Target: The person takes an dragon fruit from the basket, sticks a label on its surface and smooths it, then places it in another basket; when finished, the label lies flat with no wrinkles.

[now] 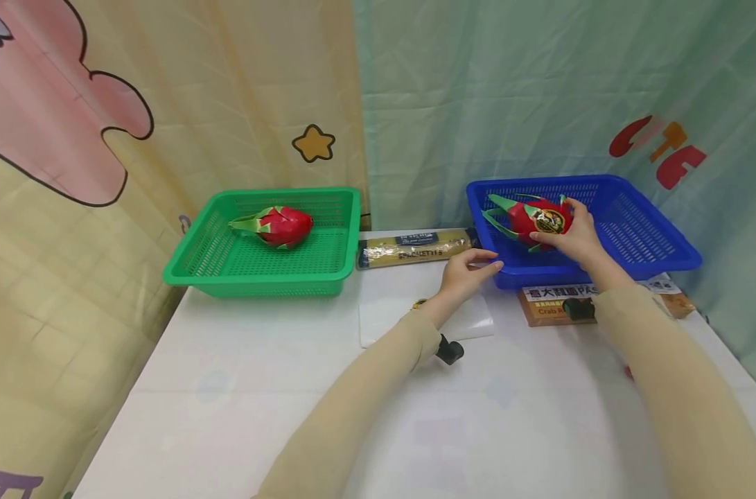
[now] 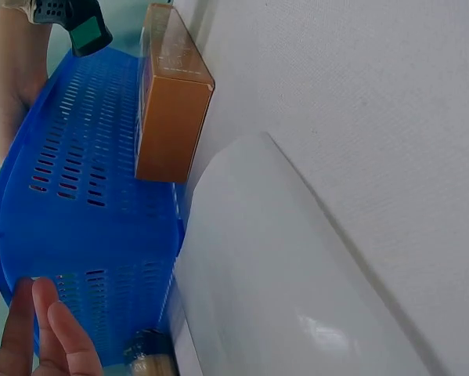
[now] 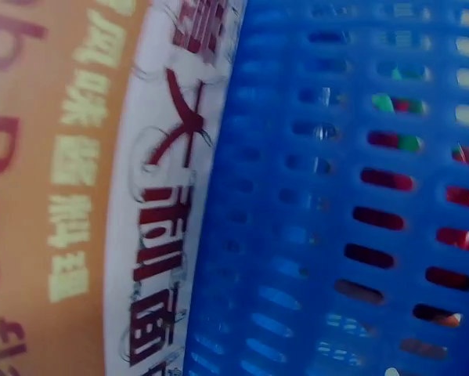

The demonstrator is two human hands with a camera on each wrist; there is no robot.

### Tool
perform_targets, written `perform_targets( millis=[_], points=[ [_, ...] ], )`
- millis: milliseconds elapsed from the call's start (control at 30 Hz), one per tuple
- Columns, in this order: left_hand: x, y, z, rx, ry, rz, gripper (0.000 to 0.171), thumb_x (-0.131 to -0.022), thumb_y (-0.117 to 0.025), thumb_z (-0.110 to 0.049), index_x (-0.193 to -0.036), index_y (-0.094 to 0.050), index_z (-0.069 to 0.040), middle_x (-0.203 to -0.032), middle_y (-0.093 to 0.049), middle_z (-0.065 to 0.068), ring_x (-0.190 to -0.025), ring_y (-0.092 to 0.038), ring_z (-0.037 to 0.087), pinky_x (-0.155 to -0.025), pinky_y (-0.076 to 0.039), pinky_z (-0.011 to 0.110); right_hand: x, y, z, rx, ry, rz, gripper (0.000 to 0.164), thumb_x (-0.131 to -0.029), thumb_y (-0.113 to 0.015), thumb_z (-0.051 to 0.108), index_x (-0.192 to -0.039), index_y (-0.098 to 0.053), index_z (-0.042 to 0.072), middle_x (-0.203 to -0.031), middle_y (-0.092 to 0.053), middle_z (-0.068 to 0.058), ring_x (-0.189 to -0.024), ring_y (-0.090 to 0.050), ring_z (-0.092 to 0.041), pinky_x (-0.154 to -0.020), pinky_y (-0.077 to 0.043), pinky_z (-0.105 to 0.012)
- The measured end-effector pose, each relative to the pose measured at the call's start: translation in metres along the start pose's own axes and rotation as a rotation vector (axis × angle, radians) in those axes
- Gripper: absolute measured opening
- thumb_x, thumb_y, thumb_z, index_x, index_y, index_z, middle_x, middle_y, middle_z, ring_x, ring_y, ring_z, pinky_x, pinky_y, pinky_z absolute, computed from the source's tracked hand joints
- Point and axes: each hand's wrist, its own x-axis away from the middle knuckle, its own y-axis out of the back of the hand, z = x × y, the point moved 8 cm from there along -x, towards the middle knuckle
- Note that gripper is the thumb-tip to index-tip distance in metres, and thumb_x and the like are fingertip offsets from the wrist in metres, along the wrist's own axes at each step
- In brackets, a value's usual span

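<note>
My right hand (image 1: 574, 235) grips a red dragon fruit (image 1: 527, 216) with green leaf tips and a dark round sticker, thumb and fingers on either side. The fruit is inside the blue basket (image 1: 658, 260); only red and green patches of it show through the slots in the right wrist view. My left hand (image 1: 468, 276) is at the near left corner of this basket, its fairly straight fingers (image 2: 19, 325) at the rim and outer wall. Another dragon fruit (image 1: 285, 226) lies in the green basket (image 1: 259, 281) at the left.
A spaghetti packet (image 1: 415, 249) lies between the baskets. In front of it is a flat white glossy sheet (image 1: 384, 319). An orange-brown box (image 1: 542, 313) with printed lettering sits before the blue basket, partly behind my right sleeve. Curtains (image 1: 427, 104) hang behind the white table (image 1: 240, 416).
</note>
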Motion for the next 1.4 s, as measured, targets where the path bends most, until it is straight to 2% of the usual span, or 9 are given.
perform_targets(
  millis=[167, 333, 667, 867, 1033, 1167, 1233, 1400],
  points=[
    [0.000, 0.000, -0.001, 0.001, 0.002, 0.005, 0.022, -0.081, -0.075, -0.028, -0.101, -0.072, -0.017, -0.095, -0.068, -0.008, -0.080, -0.058, 0.003, -0.066, -0.047, 0.018, -0.004, -0.008, -0.007, 0.048, -0.030, 0.117, 0.104, -0.086, -0.067, 0.035, -0.146, 0.010, 0.000, -0.142, -0.003, -0.037, -0.129, -0.011, -0.056, -0.102, -0.017, -0.066],
    [0.001, 0.000, 0.000, -0.002, 0.011, -0.001, 0.022, -0.081, -0.075, -0.028, -0.100, -0.073, -0.018, -0.094, -0.068, -0.008, -0.081, -0.059, 0.003, -0.067, -0.047, 0.018, -0.006, -0.013, -0.012, 0.085, -0.031, 0.177, 0.107, -0.085, -0.067, 0.036, -0.143, 0.014, -0.001, -0.140, -0.003, -0.040, -0.128, -0.008, -0.057, -0.102, -0.014, -0.067],
    [0.003, 0.000, 0.001, 0.003, 0.002, -0.008, 0.022, -0.082, -0.074, -0.029, -0.101, -0.072, -0.018, -0.095, -0.068, -0.009, -0.084, -0.058, 0.003, -0.070, -0.047, 0.018, -0.008, -0.017, -0.023, 0.148, -0.107, 0.232, 0.110, -0.082, -0.070, 0.038, -0.139, 0.014, -0.005, -0.134, -0.006, -0.043, -0.123, -0.016, -0.058, -0.102, -0.017, -0.065],
    [0.003, -0.001, 0.002, 0.003, -0.007, -0.007, 0.021, -0.082, -0.074, -0.028, -0.100, -0.072, -0.018, -0.092, -0.067, -0.010, -0.081, -0.057, 0.002, -0.070, -0.046, 0.017, -0.009, -0.017, -0.022, 0.155, -0.105, 0.228, 0.113, -0.079, -0.074, 0.034, -0.140, 0.014, -0.003, -0.134, -0.006, -0.043, -0.122, -0.017, -0.058, -0.101, -0.019, -0.066],
    [0.003, -0.002, 0.001, 0.011, -0.016, 0.011, 0.022, -0.082, -0.074, -0.028, -0.101, -0.072, -0.017, -0.093, -0.067, -0.009, -0.079, -0.058, 0.002, -0.068, -0.047, 0.018, -0.006, -0.016, -0.016, 0.184, -0.072, 0.239, 0.116, -0.078, -0.076, 0.032, -0.141, 0.014, -0.005, -0.136, -0.007, -0.043, -0.123, -0.017, -0.058, -0.100, -0.019, -0.066],
    [0.003, -0.002, -0.002, 0.009, -0.046, 0.046, 0.025, -0.084, -0.072, -0.026, -0.104, -0.071, -0.013, -0.096, -0.068, -0.006, -0.083, -0.060, 0.004, -0.068, -0.048, 0.018, -0.003, -0.014, -0.013, 0.176, -0.087, 0.255, 0.115, -0.079, -0.073, 0.036, -0.141, 0.013, -0.007, -0.137, -0.008, -0.044, -0.125, -0.017, -0.057, -0.101, -0.019, -0.065],
    [0.003, -0.003, -0.005, -0.006, -0.062, 0.084, 0.026, -0.086, -0.070, -0.026, -0.107, -0.070, -0.011, -0.099, -0.067, -0.004, -0.085, -0.060, 0.005, -0.069, -0.048, 0.018, -0.002, -0.012, -0.009, 0.153, -0.104, 0.255, 0.113, -0.081, -0.070, 0.041, -0.142, 0.012, -0.007, -0.139, -0.008, -0.044, -0.126, -0.016, -0.056, -0.102, -0.019, -0.065],
    [0.005, 0.000, -0.009, -0.022, -0.073, 0.217, 0.026, -0.091, -0.063, -0.020, -0.115, -0.067, -0.009, -0.098, -0.068, 0.001, -0.078, -0.062, 0.008, -0.067, -0.049, 0.020, 0.004, 0.001, 0.017, 0.058, -0.111, 0.142, 0.101, -0.086, -0.059, 0.052, -0.146, -0.003, -0.007, -0.145, -0.012, -0.036, -0.131, -0.017, -0.051, -0.103, -0.022, -0.062]
  ],
)
